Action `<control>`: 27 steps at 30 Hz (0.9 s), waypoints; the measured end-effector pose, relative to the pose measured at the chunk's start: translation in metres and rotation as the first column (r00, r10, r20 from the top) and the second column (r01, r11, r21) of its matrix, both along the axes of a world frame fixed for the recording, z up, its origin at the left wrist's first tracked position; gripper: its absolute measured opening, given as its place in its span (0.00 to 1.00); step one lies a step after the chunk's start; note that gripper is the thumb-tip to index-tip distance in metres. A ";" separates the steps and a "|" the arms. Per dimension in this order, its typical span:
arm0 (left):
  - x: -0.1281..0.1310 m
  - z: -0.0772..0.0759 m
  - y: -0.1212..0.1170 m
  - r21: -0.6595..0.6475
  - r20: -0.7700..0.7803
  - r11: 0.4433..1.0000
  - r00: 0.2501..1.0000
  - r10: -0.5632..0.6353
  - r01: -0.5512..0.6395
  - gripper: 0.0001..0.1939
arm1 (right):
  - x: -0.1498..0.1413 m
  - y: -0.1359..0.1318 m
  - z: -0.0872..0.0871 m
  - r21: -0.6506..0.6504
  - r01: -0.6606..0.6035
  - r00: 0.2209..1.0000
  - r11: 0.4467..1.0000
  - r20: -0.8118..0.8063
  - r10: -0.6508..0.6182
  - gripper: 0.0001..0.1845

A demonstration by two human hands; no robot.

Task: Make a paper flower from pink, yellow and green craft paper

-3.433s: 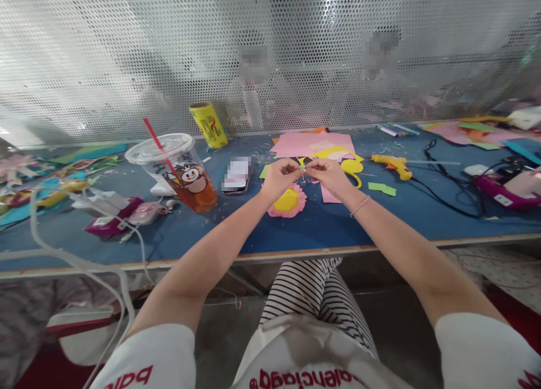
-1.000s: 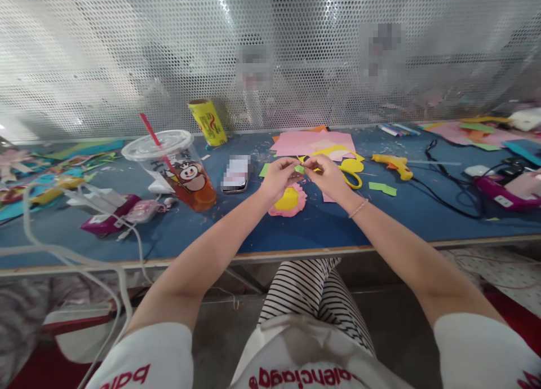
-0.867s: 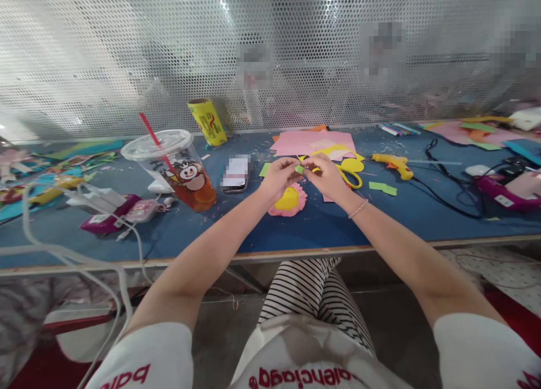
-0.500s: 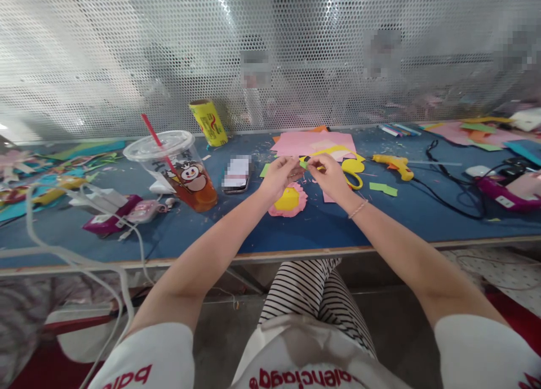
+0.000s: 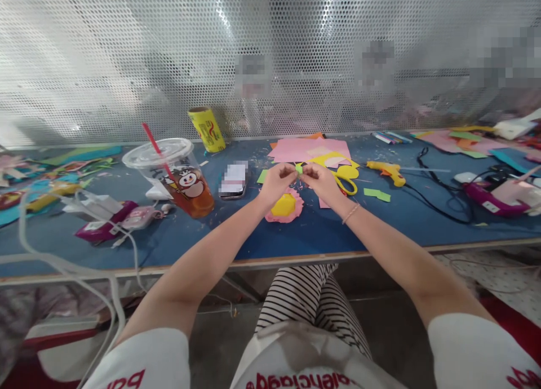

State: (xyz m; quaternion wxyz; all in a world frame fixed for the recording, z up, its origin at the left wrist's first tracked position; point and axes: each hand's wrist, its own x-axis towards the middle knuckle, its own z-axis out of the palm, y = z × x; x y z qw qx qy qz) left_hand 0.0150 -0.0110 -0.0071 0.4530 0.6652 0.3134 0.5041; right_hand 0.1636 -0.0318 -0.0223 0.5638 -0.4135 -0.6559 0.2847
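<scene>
Between the fingertips of both hands is a small piece of green paper (image 5: 298,168). My left hand (image 5: 276,181) pinches its left side, and my right hand (image 5: 320,181) pinches the right. Just below my left hand lies a paper flower (image 5: 284,206) with a pink ruffled edge and a yellow middle. Yellow-handled scissors (image 5: 347,185) rest beside my right hand, partly covered by it. Behind the hands are pink paper sheets (image 5: 304,149) with yellow paper pieces on top. Green paper slips (image 5: 377,195) lie to the right.
A yellow glue gun (image 5: 387,172) with a black cord lies at the right. On the left stand a lidded cup of drink (image 5: 177,177) with a red straw, a phone (image 5: 234,180) and a yellow tube (image 5: 206,129). White cables (image 5: 63,259) hang over the table's left front edge.
Both hands have come closer together, and the green paper now shows plainly between their fingertips. The camera view has shifted slightly; the things on the table look unmoved.
</scene>
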 end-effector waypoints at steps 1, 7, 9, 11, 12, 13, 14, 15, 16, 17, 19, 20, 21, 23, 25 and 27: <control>0.000 0.000 0.001 0.016 -0.002 1.000 1.000 0.001 -0.001 0.07 | 0.000 0.000 0.000 0.004 0.004 1.000 1.000 0.007 -0.004 0.09; -0.005 0.002 0.008 0.052 -0.080 0.998 0.997 -0.021 0.025 0.09 | -0.001 0.000 0.000 -0.095 -0.053 0.997 0.994 -0.066 0.046 0.12; -0.006 0.004 0.008 0.019 -0.081 0.999 0.996 -0.041 0.043 0.09 | 0.001 0.000 -0.001 -0.151 -0.112 0.991 0.982 -0.092 0.099 0.15; -0.007 0.005 0.006 -0.025 -0.074 0.997 0.995 -0.069 0.068 0.09 | 0.003 0.001 -0.002 -0.186 -0.178 0.981 0.966 -0.109 0.160 0.17; -0.008 0.005 0.005 -0.046 -0.070 0.995 0.994 -0.086 0.083 0.09 | 0.004 0.001 -0.002 -0.195 -0.203 0.976 0.959 -0.115 0.183 0.17; -0.008 0.005 0.004 -0.066 -0.065 0.993 0.993 -0.103 0.098 0.09 | 0.005 0.001 -0.003 -0.202 -0.218 0.973 0.955 -0.122 0.196 0.16; -0.008 0.005 0.003 -0.083 -0.058 0.990 0.991 -0.118 0.113 0.08 | 0.006 0.002 -0.003 -0.211 -0.221 0.972 0.952 -0.129 0.197 0.16; -0.008 0.004 0.002 -0.096 -0.050 0.988 0.991 -0.128 0.122 0.08 | 0.006 0.002 -0.004 -0.220 -0.215 0.972 0.952 -0.138 0.188 0.16; -0.008 0.004 0.002 -0.106 -0.043 0.986 0.990 -0.134 0.129 0.08 | 0.007 0.002 -0.004 -0.229 -0.205 0.974 0.952 -0.147 0.174 0.16; -0.008 0.003 0.002 -0.114 -0.037 0.985 0.990 -0.135 0.131 0.08 | 0.007 0.001 -0.004 -0.239 -0.194 0.975 0.951 -0.154 0.160 0.16; -0.007 0.002 0.001 -0.119 -0.026 0.986 0.993 -0.118 0.115 0.08 | 0.006 0.000 -0.003 -0.256 -0.169 0.977 0.952 -0.167 0.129 0.15; -0.007 0.002 0.001 -0.119 -0.023 0.988 0.994 -0.104 0.101 0.07 | 0.006 0.000 -0.003 -0.261 -0.158 0.978 0.952 -0.175 0.114 0.15; -0.007 0.002 0.000 -0.118 -0.021 0.989 0.996 -0.091 0.088 0.07 | 0.005 0.000 -0.003 -0.262 -0.153 0.976 0.953 -0.189 0.105 0.15; -0.006 0.003 -0.001 -0.107 -0.018 0.992 0.997 -0.072 0.070 0.07 | 0.005 0.000 -0.003 -0.259 -0.163 0.968 0.952 -0.227 0.104 0.15; -0.006 0.005 -0.001 -0.083 -0.015 0.994 0.997 -0.070 0.068 0.06 | 0.005 0.001 -0.003 -0.248 -0.186 0.958 0.951 -0.262 0.120 0.14; -0.006 0.005 -0.001 -0.058 -0.015 0.995 0.997 -0.076 0.075 0.06 | 0.005 0.001 -0.004 -0.236 -0.199 0.952 0.951 -0.276 0.131 0.13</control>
